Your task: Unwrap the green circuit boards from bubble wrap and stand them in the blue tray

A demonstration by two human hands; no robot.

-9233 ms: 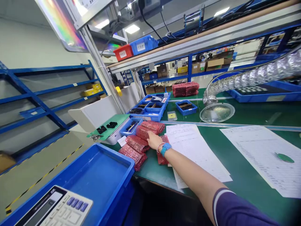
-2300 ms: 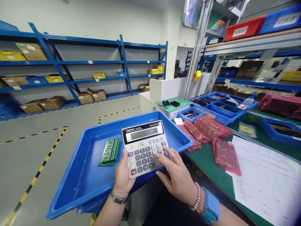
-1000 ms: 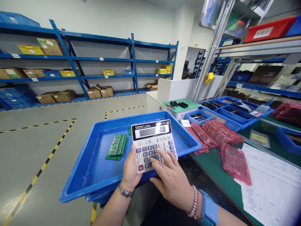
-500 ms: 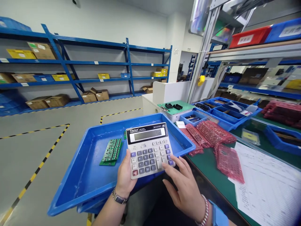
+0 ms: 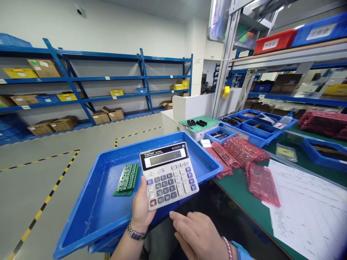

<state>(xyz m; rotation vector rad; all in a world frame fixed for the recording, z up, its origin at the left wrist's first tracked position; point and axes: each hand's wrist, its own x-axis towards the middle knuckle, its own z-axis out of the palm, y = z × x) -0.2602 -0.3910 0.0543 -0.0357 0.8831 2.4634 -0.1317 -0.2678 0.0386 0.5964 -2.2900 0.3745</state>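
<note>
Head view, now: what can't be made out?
All in the head view:
Left hand: fingers behind the calculator.
Right hand: palm turned from camera.
Blue tray: floor partly behind calculator.
Red bubble-wrap packets: contents masked by wrap.
Paper sheet: writing too small; right edge crops it.

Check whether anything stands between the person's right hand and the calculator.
Nothing visible stands between the right hand and the calculator; only a gap separates them. The left hand holds its lower left edge, leaving the keys uncovered.

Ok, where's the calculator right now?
The calculator is in the lower middle of the head view, gripped along its left side by the left hand and seen against the blue tray, just right of the green circuit boards.
</note>
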